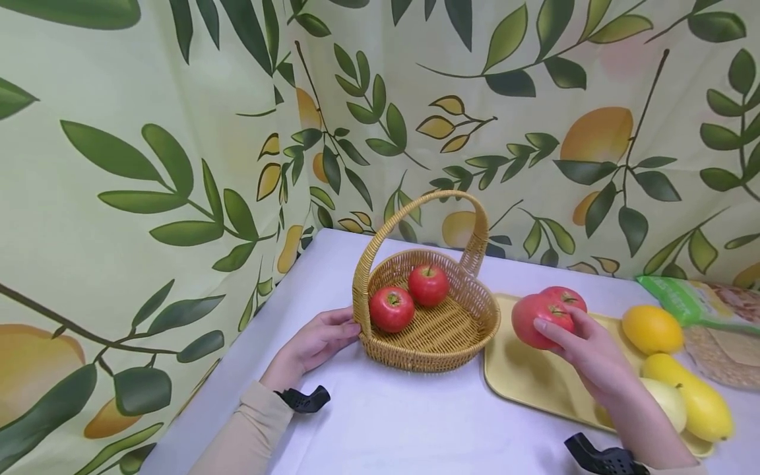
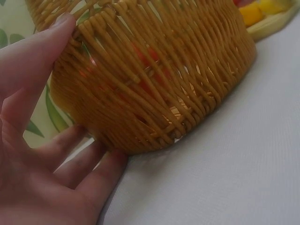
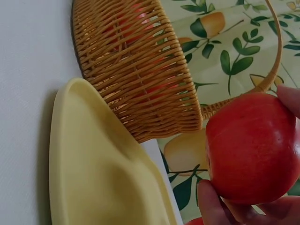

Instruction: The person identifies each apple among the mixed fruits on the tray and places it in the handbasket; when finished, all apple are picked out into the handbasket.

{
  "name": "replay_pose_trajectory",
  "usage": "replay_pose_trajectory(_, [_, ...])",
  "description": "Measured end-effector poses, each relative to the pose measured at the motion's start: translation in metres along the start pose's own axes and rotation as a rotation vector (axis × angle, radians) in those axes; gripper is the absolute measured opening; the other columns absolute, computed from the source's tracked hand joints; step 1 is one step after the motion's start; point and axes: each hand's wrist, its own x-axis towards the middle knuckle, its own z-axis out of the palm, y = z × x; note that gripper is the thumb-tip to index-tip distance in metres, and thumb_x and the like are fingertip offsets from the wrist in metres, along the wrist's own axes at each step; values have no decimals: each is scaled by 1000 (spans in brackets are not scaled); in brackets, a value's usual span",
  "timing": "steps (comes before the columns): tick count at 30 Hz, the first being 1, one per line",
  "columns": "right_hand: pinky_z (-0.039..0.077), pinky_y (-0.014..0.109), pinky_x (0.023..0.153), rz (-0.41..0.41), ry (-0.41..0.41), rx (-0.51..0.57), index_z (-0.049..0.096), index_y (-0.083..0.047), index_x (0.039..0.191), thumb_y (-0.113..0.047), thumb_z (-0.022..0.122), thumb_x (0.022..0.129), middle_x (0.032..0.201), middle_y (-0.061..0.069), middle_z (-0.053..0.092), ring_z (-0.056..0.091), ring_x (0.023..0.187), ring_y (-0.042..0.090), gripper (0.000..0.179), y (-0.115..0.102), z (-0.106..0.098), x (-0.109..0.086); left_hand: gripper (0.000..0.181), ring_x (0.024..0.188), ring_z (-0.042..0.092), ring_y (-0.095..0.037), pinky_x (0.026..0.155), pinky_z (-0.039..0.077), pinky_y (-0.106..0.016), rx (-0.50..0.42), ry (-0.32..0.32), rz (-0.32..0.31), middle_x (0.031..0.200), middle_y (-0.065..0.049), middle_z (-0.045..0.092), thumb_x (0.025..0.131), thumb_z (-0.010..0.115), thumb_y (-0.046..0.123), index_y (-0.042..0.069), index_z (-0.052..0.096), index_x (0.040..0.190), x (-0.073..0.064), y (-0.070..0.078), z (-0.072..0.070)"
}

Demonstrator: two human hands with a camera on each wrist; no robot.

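A wicker basket (image 1: 427,361) with an arched handle stands on the table, with two red apples (image 1: 392,309) inside on its left and back. My left hand (image 1: 317,342) holds the basket's left side; the left wrist view shows the thumb (image 2: 61,35) high on the weave and the other fingers low against it. To the right, my right hand (image 1: 584,343) grips a red apple (image 3: 253,147) between thumb and fingers, raised above a yellow tray (image 1: 522,376). Another red apple (image 1: 564,295) is partly hidden behind the held one.
On the tray's right side are an orange (image 1: 653,330), a yellow elongated fruit (image 1: 691,399) and a pale round fruit (image 1: 665,402) partly covered by my right forearm. Food packets (image 1: 706,303) lie at the far right. A leaf-patterned cloth (image 1: 386,99) hangs behind the table.
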Motion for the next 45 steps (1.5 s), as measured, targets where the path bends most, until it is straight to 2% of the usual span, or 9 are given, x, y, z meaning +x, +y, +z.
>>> replay_pose_trajectory(7, [56, 25, 86, -38, 4, -69, 16, -6, 163, -47, 61, 101, 156, 24, 31, 35, 132, 37, 87, -9, 2, -8, 40, 121, 61, -15, 109, 46, -34, -6, 8, -10, 133, -1, 65, 99, 56, -5, 18, 74, 126, 1, -1, 2])
replay_pose_trajectory(11, [56, 26, 88, -38, -6, -8, 16, -8, 164, -44, 61, 102, 157, 23, 29, 35, 132, 34, 85, -10, 10, -8, 40, 122, 60, -15, 110, 46, -35, -7, 11, -7, 135, -2, 64, 99, 55, -6, 14, 72, 129, 0, -1, 1])
replay_pose_trajectory(15, [56, 23, 89, -37, -22, 54, 14, -8, 164, -43, 61, 103, 159, 22, 25, 35, 133, 34, 85, -13, 17, -8, 41, 122, 60, -15, 110, 46, -35, -5, 11, -8, 134, -1, 64, 98, 56, -6, 20, 75, 124, 0, 0, 1])
replay_pose_trajectory(22, [57, 23, 88, -46, -34, 84, 18, -5, 162, -42, 62, 102, 155, 17, 33, 49, 119, 19, 82, -26, 26, -10, 40, 121, 61, -15, 110, 46, -35, -16, 17, -12, 134, -2, 65, 98, 57, -5, 21, 75, 122, -1, 0, 1])
replay_pose_trajectory(25, [56, 24, 89, -47, -44, 49, 20, -4, 162, -42, 62, 102, 153, 17, 37, 53, 116, 17, 83, -31, 29, -10, 40, 121, 61, -15, 110, 46, -34, -12, 21, -17, 134, -1, 65, 98, 56, -5, 22, 76, 121, -1, 0, 1])
replay_pose_trajectory(30, [54, 27, 90, -65, -47, -57, 26, -4, 160, -49, 63, 100, 148, 18, 47, 55, 118, 26, 83, -40, 32, -9, 40, 121, 61, -16, 110, 46, -35, -8, 24, -17, 134, -2, 64, 98, 57, -5, 20, 75, 124, -1, 0, 1])
replay_pose_trajectory(38, [50, 48, 102, -92, -81, -117, 28, -6, 160, -54, 66, 96, 149, 18, 47, 48, 128, 35, 89, -56, 35, -5, 43, 123, 61, -17, 110, 46, -36, 13, 40, -23, 138, -5, 62, 98, 58, -4, -1, 60, 141, -3, 2, 0])
replay_pose_trajectory(41, [50, 53, 103, -99, -102, -125, 29, -6, 160, -54, 67, 95, 149, 18, 47, 47, 130, 36, 90, -61, 36, -3, 43, 123, 60, -17, 111, 45, -37, 13, 47, -24, 139, -6, 61, 98, 57, -4, 0, 60, 141, -3, 2, 0])
replay_pose_trajectory(45, [50, 54, 103, -90, -121, -154, 29, -6, 159, -55, 68, 94, 147, 18, 50, 49, 128, 35, 91, -66, 37, -2, 40, 124, 60, -17, 112, 44, -37, 13, 37, -26, 140, -6, 61, 98, 58, -3, 10, 68, 134, -2, 1, 2])
